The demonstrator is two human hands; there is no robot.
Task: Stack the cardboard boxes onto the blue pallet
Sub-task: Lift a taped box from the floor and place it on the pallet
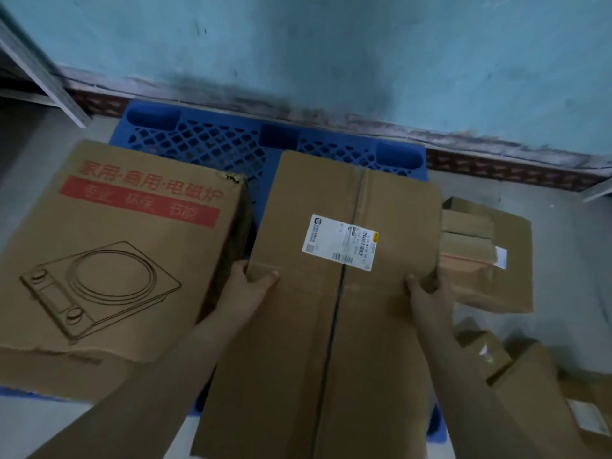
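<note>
At the centre of the frame, a long cardboard box (331, 309) (white label (340, 241) on top) lies over the blue pallet (228, 144). The left hand (251, 284) grips its left edge and the right hand (425, 293) its right edge, thumbs on top. A printed box (109, 253) sits just left; smaller boxes (486, 253) lie on the floor at right.

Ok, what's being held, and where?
The long brown cardboard box with the white label: the left hand grips its left edge, the right hand its right edge, thumbs on top.
</note>
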